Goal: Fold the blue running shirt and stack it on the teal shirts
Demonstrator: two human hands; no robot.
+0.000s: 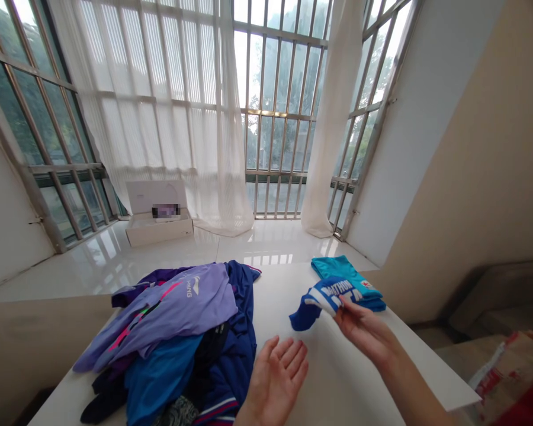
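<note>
My right hand point(359, 325) pinches the edge of a blue cloth with white lettering point(328, 296), held above the white table point(333, 367). Its darker blue end hangs down to the left. My left hand point(279, 376) is palm up below and left of the cloth, fingers apart, holding nothing. Behind my right hand lies a folded turquoise garment point(337, 266) at the table's back right. On the left side, a loose heap of clothes has a lavender shirt point(177, 313) on top, with a bright blue garment point(160, 373) and a navy garment point(240, 343) beside and under it.
An open white box point(160, 232) stands on the glossy window ledge point(222, 245) at the back left. White curtains point(160, 118) hang before barred windows. Beyond the table's right edge are a paper bag point(515, 367) and a dark sofa point(493, 296).
</note>
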